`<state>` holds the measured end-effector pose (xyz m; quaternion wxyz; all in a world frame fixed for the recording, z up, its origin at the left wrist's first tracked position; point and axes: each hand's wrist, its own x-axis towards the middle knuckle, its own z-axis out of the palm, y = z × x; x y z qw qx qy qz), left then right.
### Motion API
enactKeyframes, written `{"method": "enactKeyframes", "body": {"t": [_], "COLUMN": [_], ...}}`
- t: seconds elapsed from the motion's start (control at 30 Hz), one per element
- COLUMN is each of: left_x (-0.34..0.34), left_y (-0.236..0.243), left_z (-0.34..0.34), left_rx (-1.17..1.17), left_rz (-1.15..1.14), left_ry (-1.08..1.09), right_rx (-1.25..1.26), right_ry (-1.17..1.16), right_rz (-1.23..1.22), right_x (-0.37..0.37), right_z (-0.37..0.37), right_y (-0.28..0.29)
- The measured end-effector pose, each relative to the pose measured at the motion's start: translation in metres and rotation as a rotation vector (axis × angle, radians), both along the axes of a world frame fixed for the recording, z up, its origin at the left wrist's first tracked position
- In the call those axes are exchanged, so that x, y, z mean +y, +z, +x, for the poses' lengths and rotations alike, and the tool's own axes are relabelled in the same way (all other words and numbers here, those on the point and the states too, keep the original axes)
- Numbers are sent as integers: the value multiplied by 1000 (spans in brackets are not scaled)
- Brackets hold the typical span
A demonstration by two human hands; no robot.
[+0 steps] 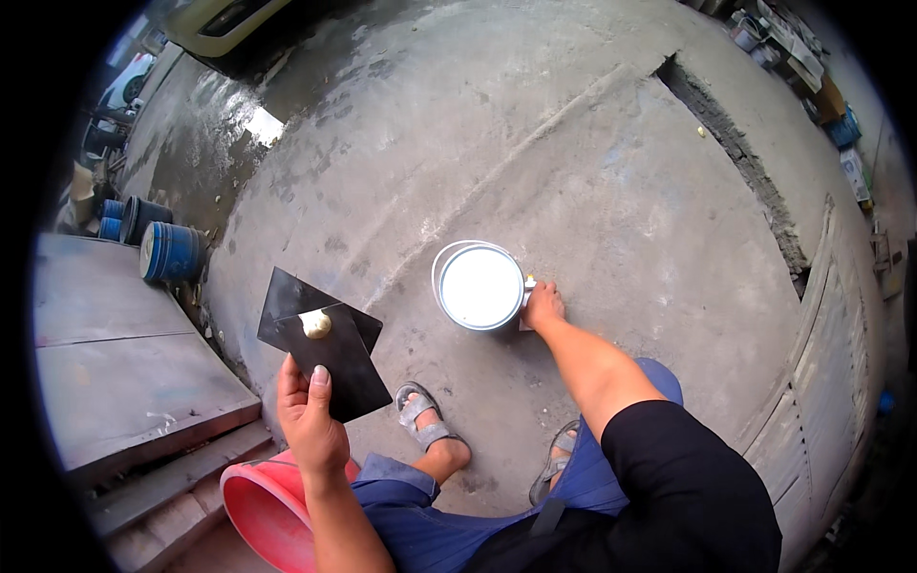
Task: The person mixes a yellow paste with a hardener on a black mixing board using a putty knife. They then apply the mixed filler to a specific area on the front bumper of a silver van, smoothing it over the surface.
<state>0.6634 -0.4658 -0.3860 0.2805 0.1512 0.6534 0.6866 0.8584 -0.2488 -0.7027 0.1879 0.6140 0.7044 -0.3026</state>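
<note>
My left hand (313,411) grips a dark flat spreader plate (346,372), thumb on top. A second dark plate (285,304) lies crosswise against it, and a cream blob of paste (316,325) sits where they overlap. On the concrete in front of me stands a round can (480,286) with a bright white top and a wire handle lying to its left. My right hand (544,306) is closed at the can's right side, beside a small white piece with a yellow tip (529,282). What its fingers hold is mostly hidden.
A red bucket (253,497) is by my left forearm. Blue drums (174,251) stand behind a grey metal panel (105,315) at left. A vehicle (215,29) is at the far left, near wet floor. A broken trench (735,158) runs along the right.
</note>
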Motion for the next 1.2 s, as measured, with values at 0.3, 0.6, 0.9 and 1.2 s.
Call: {"method": "enactKeyframes", "body": {"t": [0.3,0.6,0.9,1.2], "left_x": [11,46,72,88], "left_y": [-4,-21,-29,-38], "left_z": [2,7,20,40], "left_rx": [-5,-3,11,148], "left_rz": [3,14,-25,-90], "left_ry": [-82,-219,-366,-433], "right_rx": [204,1483,1366,1586], "right_ry": [-202,-524,-198,-276], "right_rz": [17,-525,-285,-497], "right_x": [17,50,-5,-13], "right_z": [18,44,39,36], "right_y": [4,175,244,249]}}
